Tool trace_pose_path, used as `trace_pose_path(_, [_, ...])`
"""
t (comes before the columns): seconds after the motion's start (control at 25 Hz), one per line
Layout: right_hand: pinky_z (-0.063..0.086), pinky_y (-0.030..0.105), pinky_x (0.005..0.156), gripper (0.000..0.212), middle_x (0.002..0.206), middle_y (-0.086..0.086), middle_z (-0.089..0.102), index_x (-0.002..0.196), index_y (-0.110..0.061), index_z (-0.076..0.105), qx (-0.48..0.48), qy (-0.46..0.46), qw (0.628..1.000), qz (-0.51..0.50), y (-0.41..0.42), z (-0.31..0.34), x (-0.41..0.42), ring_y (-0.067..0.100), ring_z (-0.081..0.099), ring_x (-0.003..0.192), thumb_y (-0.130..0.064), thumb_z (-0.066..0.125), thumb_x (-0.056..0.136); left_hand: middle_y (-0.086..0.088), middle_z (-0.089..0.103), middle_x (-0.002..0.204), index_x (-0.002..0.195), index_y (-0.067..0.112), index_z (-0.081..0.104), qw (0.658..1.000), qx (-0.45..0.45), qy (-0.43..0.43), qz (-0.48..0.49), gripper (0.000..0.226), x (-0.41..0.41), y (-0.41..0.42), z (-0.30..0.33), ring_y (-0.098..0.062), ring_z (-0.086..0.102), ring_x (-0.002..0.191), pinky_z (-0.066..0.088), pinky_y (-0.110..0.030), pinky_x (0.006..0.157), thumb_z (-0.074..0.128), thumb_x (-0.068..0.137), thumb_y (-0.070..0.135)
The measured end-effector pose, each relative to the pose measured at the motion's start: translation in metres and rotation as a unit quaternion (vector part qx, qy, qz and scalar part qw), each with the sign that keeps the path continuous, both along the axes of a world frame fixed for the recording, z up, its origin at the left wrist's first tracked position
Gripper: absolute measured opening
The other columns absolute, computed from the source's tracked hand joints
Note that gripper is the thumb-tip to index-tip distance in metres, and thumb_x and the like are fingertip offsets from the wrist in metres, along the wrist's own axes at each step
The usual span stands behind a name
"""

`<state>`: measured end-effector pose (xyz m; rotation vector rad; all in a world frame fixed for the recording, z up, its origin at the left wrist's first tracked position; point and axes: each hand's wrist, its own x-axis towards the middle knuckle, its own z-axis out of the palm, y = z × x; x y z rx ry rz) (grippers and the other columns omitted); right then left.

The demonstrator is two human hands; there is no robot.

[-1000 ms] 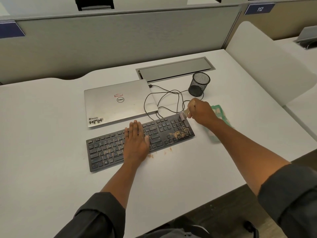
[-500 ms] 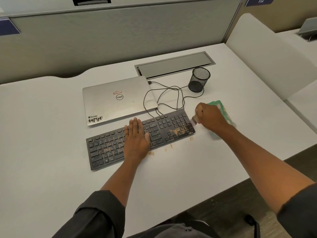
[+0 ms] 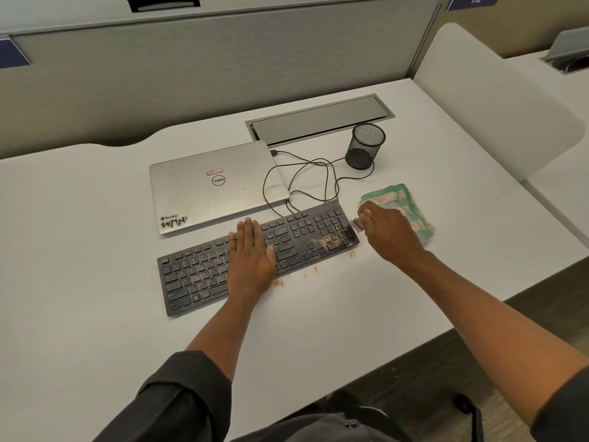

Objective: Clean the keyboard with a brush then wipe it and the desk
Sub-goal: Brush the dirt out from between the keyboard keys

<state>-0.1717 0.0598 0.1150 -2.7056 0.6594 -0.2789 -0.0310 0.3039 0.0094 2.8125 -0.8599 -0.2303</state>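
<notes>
A black keyboard [image 3: 204, 272] lies slanted on the white desk [image 3: 95, 314], with orange-brown crumbs on its right-hand keys and along its front edge. My left hand [image 3: 250, 260] rests flat on the middle keys, fingers straight. My right hand [image 3: 387, 231] grips a small brush [image 3: 356, 225] whose bristles sit at the keyboard's right end. A green and white cloth [image 3: 404, 199] lies folded on the desk, partly hidden behind that hand.
A shut silver laptop [image 3: 213, 189] lies behind the keyboard, its black cable [image 3: 306, 183] looped on the desk. A black mesh pen cup [image 3: 365, 145] stands at the back right, beside a grey cable hatch [image 3: 318, 119]. Partitions close the back and right.
My right hand has drawn the brush from the keyboard's far right corner down along its right end. More crumbs lie on the desk by the front edge. My left hand has stayed put.
</notes>
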Motion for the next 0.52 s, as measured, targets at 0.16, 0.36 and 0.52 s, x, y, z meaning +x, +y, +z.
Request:
trace_pose_path(0.16, [0.039,0.033,0.051,0.026,0.068,0.007,0.062,0.095,-0.016,0.055,0.032,0.009,0.999,0.031,0.023,-0.009,0.000,0.025,0.056,0.059,-0.029,0.034,0.102,-0.014,-0.005,0.170,0.161,0.005,-0.003,1.000,-0.004,-0.007,0.002,0.073,0.000,0.001,-0.001,-0.025,-0.011,0.156,-0.006,-0.045,0.127,0.005,0.100,0.046])
trace_pose_path(0.36, [0.036,0.033,0.052,0.029,0.070,0.009,0.064,0.096,-0.016,0.057,0.034,-0.028,0.999,0.010,0.018,-0.007,-0.006,0.028,0.056,0.061,-0.032,0.033,0.099,-0.014,-0.004,0.170,0.161,0.005,-0.003,1.000,-0.002,-0.006,0.003,0.072,0.000,0.001,-0.002,-0.025,-0.011,0.156,-0.006,-0.044,0.127,0.008,0.102,0.044])
trace_pose_path(0.52, [0.032,0.031,0.054,0.020,0.071,0.010,0.063,0.099,-0.015,0.055,-0.019,-0.001,1.000,-0.018,0.011,-0.016,-0.008,0.029,0.055,0.061,-0.028,0.041,0.104,-0.014,-0.004,0.170,0.161,0.005,-0.002,1.000,-0.006,-0.008,0.004,0.068,0.000,0.001,-0.002,-0.025,-0.011,0.156,-0.007,-0.044,0.127,0.018,0.106,0.041])
